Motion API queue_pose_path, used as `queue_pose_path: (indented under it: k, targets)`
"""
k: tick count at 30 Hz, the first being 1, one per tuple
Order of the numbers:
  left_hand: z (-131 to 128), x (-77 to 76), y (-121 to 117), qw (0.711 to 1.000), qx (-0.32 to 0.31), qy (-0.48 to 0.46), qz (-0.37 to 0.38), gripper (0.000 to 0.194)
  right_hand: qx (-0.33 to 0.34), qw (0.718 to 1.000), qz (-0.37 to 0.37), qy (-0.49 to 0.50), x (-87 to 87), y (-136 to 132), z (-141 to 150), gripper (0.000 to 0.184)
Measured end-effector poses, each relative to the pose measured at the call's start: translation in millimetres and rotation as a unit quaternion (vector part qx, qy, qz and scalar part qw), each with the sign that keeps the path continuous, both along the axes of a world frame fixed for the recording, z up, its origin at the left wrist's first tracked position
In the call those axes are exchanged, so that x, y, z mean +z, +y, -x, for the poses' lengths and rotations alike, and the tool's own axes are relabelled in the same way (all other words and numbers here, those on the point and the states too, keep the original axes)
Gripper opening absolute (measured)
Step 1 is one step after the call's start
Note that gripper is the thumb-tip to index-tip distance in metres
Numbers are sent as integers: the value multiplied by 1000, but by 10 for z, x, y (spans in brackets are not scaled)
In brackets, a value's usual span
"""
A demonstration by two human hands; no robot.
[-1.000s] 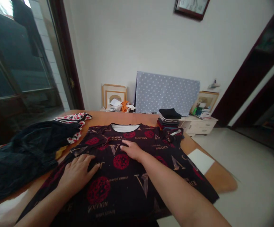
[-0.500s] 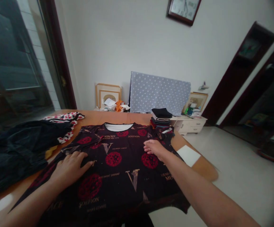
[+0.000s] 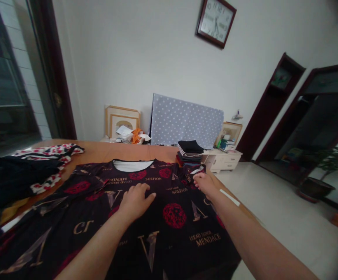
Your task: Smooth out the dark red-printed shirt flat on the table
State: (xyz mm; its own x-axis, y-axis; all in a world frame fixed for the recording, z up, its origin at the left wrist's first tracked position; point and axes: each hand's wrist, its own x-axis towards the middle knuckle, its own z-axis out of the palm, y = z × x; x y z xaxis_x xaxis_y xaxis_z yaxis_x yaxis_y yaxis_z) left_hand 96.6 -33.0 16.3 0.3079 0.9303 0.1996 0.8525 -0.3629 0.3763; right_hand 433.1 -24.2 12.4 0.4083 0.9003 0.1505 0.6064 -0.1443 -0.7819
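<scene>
A black T-shirt (image 3: 183,233) with red round motifs and gold lettering lies spread over the table, its neckline at the far side. My left hand (image 3: 136,199) rests on the chest of the shirt below the neckline, palm down with fingers stretched. At the shirt's right sleeve, my right hand (image 3: 204,184) is closed, its fingers pinching the sleeve cloth near the table's right edge. Part of the pinched cloth is hidden behind the fingers. The shirt's lower part runs out of the picture at the bottom.
Folded clothes (image 3: 190,149) stand stacked beyond the right sleeve on the wooden table (image 3: 98,149). Dark and flower-patterned clothes (image 3: 23,171) lie heaped at the left. Behind are picture frames (image 3: 122,116), a dotted cloth (image 3: 186,120) and a white cabinet (image 3: 224,161).
My left hand has slid right from the shirt's left part to its chest. My right hand has moved right and away, onto the sleeve. The view has turned right and tilted up slightly.
</scene>
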Motion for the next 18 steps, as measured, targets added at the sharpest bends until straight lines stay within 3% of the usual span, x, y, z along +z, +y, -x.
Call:
queue_pose_path:
  k: [6,10,11,13,15,18]
  targets:
    - [-21,-251,-18,998,-28,39,-37,34,20,985,6,-172,69,369,-155,21]
    - [-14,-235,-18,997,-32,50,-40,34,55,916,38,-395,69,544,-80,19]
    - [-19,-227,-17,997,-33,51,-39,34,55,911,45,-407,70,582,-81,16]
    - [-27,-218,-14,997,-33,52,-40,34,21,930,43,-363,76,649,-136,15]
    - [-29,-222,-11,997,-33,52,-44,34,-49,955,30,-289,76,683,-261,21]
    - [-25,-235,-6,997,-35,53,-47,34,-137,961,32,-238,26,642,-516,34]
